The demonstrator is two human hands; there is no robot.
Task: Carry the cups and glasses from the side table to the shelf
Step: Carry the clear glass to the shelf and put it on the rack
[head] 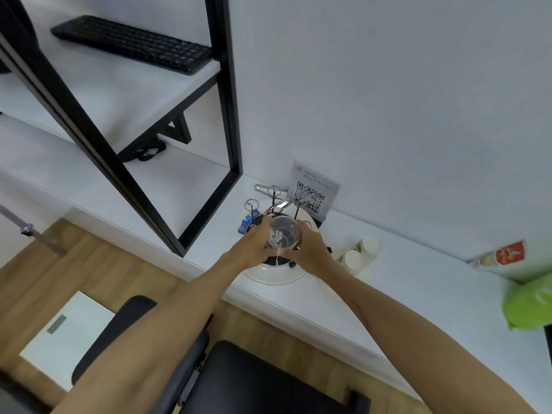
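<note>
A clear drinking glass [282,236] is held between both hands above a round white tray [276,276] with a black wire cup rack [274,195]. My left hand [252,248] curls round its left side. From the right, my right hand [312,249] wraps the other side. White paper cups [363,251] lie stacked on the counter just right of the tray. The black-framed white shelf [143,94] stands to the left, with a keyboard [131,43] on its upper board.
A QR-code sign [313,189] leans on the wall behind the rack. A green bag [528,306] and a snack packet [501,258] lie at the counter's right end. A black chair [239,377] stands below my arms on the wooden floor.
</note>
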